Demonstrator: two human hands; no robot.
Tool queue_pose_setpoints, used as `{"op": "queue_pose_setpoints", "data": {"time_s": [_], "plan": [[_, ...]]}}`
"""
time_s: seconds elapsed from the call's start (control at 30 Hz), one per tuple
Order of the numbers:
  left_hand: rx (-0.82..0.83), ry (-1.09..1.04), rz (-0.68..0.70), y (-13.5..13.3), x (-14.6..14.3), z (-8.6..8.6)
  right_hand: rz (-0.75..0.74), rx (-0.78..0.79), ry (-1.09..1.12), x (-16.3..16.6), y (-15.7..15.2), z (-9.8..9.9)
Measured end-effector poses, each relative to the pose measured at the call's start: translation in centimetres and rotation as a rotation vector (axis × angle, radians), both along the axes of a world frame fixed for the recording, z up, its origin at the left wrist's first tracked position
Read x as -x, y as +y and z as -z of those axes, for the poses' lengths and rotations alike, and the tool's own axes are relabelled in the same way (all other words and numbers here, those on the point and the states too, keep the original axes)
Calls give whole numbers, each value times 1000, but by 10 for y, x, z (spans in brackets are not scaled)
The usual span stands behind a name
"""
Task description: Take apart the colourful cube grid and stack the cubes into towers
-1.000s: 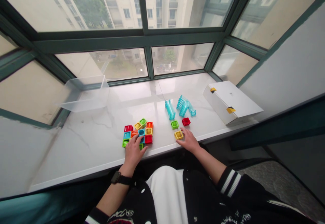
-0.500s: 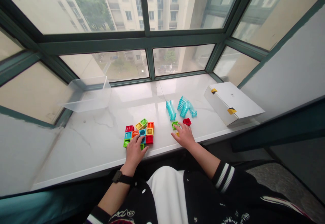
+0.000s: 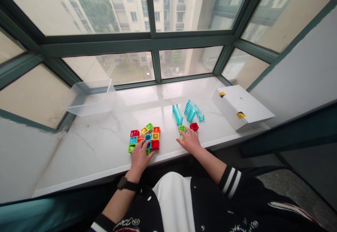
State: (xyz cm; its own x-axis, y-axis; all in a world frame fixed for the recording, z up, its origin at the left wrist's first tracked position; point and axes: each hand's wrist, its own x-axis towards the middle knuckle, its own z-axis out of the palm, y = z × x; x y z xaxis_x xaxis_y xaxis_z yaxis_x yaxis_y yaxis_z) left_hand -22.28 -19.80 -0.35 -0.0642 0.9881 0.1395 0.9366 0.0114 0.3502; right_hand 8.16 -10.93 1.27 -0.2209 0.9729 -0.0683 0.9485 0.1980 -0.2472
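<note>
My left hand (image 3: 140, 154) rests with spread fingers on the near side of a group of colourful square toy blocks (image 3: 133, 140) laid edge to edge in red, blue, green, yellow and orange. Several have round hollows on top. To the right, my right hand (image 3: 190, 141) is over the sill with its fingers apart. Its fingertips are at a green block (image 3: 182, 129), and a bit of yellow shows under the fingers, mostly hidden. Just beyond that hand lies a red block (image 3: 194, 126). Translucent blue track pieces, one straight (image 3: 177, 114) and one curved (image 3: 190, 110), lie farther back.
A clear plastic bin (image 3: 98, 100) stands at the back left of the white marble windowsill (image 3: 94, 147). On the right is a white box (image 3: 242, 104) with yellow-and-black tabs. Green-framed windows (image 3: 137, 46) enclose the far side.
My right hand has shifted slightly left and nearer to me, showing more of the red block. My left hand has stayed in place on the blocks.
</note>
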Motion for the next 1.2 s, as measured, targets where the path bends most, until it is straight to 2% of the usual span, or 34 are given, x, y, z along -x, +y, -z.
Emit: {"op": "queue_pose_setpoints", "data": {"time_s": [0.63,0.77,0.97,1.07,1.2], "plan": [[-6,-9,-13,0,1,5,-33,-60,27,-7,1,9],[-6,-16,2,0,2,6,-45,-125,100,-8,-1,8],[17,3,-31,-1,-2,4,-259,-306,404,-5,-6,-10],[12,-39,-25,-1,-2,-1,-373,-290,509,0,-10,-19],[-85,-257,-5,-3,17,-16,-451,-198,547,8,-16,-25]]}}
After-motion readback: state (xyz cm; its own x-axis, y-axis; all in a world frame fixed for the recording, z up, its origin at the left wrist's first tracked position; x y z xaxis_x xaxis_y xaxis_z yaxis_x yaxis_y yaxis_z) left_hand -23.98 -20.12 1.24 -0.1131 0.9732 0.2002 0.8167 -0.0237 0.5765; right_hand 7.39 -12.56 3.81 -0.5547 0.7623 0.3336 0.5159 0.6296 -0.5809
